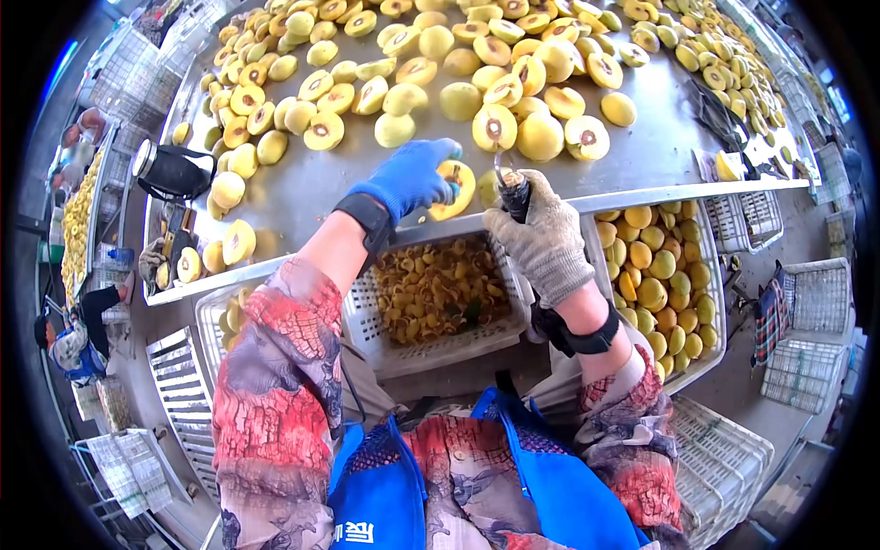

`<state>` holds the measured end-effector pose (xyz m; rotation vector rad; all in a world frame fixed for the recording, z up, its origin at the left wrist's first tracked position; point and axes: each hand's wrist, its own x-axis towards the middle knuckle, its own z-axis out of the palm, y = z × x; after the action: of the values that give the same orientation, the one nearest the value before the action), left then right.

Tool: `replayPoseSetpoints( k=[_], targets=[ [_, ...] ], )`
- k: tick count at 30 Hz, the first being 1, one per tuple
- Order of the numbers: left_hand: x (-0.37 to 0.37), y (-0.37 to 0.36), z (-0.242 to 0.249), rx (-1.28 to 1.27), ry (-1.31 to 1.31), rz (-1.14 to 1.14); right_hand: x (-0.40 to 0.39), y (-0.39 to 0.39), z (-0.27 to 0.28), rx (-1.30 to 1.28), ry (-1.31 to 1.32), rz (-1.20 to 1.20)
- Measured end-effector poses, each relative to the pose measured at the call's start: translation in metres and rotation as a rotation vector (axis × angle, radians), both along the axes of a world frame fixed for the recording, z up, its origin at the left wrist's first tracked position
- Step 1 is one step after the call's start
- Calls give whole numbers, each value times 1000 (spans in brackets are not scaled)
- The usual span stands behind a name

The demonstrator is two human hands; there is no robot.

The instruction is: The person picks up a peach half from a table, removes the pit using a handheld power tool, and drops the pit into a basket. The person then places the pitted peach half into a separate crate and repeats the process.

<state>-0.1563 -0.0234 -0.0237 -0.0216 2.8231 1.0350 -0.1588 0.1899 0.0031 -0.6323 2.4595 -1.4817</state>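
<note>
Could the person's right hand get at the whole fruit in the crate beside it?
Probably yes: the whole fruit sits close by, uncovered on the side nearer the person. But the right hand grips a black-handled tool, so it might need to free its fingers first.

Across the far part of the worktop lie the cut fruits in a wide heap, and a line of them comes down along the left side to the near edge. To the right of this heap there is a second heap. A canister is at the left end, just beside the fruits. Under the near edge, in the middle, stands a basket with fruit scraps in it. On its right is a basket with whole fruits inside. More crates are behind this one, to the right.
</note>
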Motion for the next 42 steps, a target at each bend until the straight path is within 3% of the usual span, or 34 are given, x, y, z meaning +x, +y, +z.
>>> replayPoseSetpoints(
  k=[2,5,9,11,13,15,17,19,23,27,28,31,32,33,35,42],
  targets=[
    [8,2,7,37,45,62,-4,-2,-8,-45,-13,-62],
    [30,4,39,279,10,70,4,-12,-7,-341,55,-85],
    [75,30,60,944,19,279,15,-23,3,-310,222,6],
    [91,35,53,1077,134,400,23,-33,4,-553,125,94],
    [101,41,37,1233,269,540,32,-43,3,-482,145,112],
    [106,51,26,1298,414,539,41,-51,0,-518,77,116],
    [111,48,5,1389,437,495,46,-50,6,-367,97,144],
    [113,37,-12,1504,330,400,48,-50,5,-373,155,212],
    [115,48,14,1854,131,682,48,-45,12,-248,353,357],
    [120,47,8,1668,213,639,47,-50,5,-171,496,420],
    [120,47,5,1476,308,628,47,-51,3,-172,547,432],
    [119,40,7,1521,245,675,54,-51,0,-141,337,511],
    [120,40,14,1484,379,588,59,-51,-4,-271,181,462],
    [115,31,17,1690,305,769,61,-50,-3,-178,115,450],
    [118,23,30,1752,267,763,63,-46,-2,12,-16,425],
    [122,31,11,1562,415,666,69,-57,-22,173,0,393]
  ],
)
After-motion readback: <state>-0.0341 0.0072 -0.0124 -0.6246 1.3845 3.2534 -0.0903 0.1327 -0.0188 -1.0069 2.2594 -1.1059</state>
